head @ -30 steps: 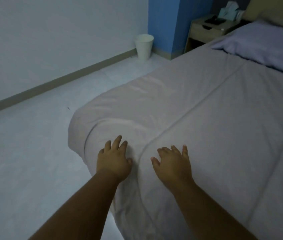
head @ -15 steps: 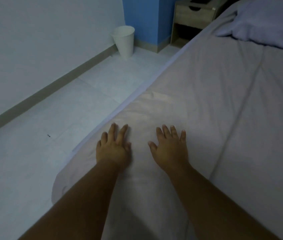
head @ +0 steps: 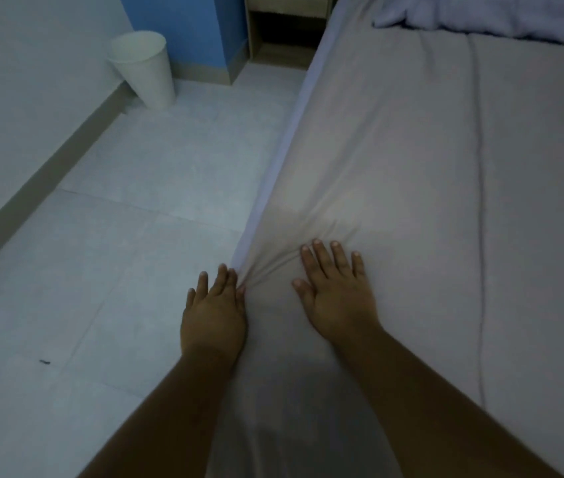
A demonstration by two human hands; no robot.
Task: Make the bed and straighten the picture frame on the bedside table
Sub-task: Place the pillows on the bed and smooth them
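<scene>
Head view, dim light.

- Against the frame half a second back: the view has pushed forward and tipped down. The bedside table (head: 287, 29) is cut by the top edge, so only its lower part shows. The pillow (head: 501, 15) is down to a strip at the upper right.
- The left hand (head: 213, 312) was flat on top of the duvet (head: 411, 160). It has slid off to the bed's near side edge, fingers straight and together, thumb side pressed against the fabric, gripping nothing.
- The right hand (head: 337, 291) is still on top of the duvet, palm down, fingers spread and straight, pressing and not clutching. It sits a little farther up the bed than the left.
- New creases fan out in the cloth between the two hands and run together at the left hand's forefinger. Before, that stretch lay nearly smooth.
- The duvet covers the bed, one stitched seam running lengthwise right of the right hand. A paler sheet edge (head: 273, 174) shows below it along the side.

Containers:
- White waste bin (head: 144, 70) on the floor (head: 128, 236) against the white wall, just beside the blue wall (head: 187, 25). It shows larger than before. Its mouth faces the camera, but the inside is too dim to say what it holds.
- The bedside table's open lower shelf is in dark shadow.
</scene>
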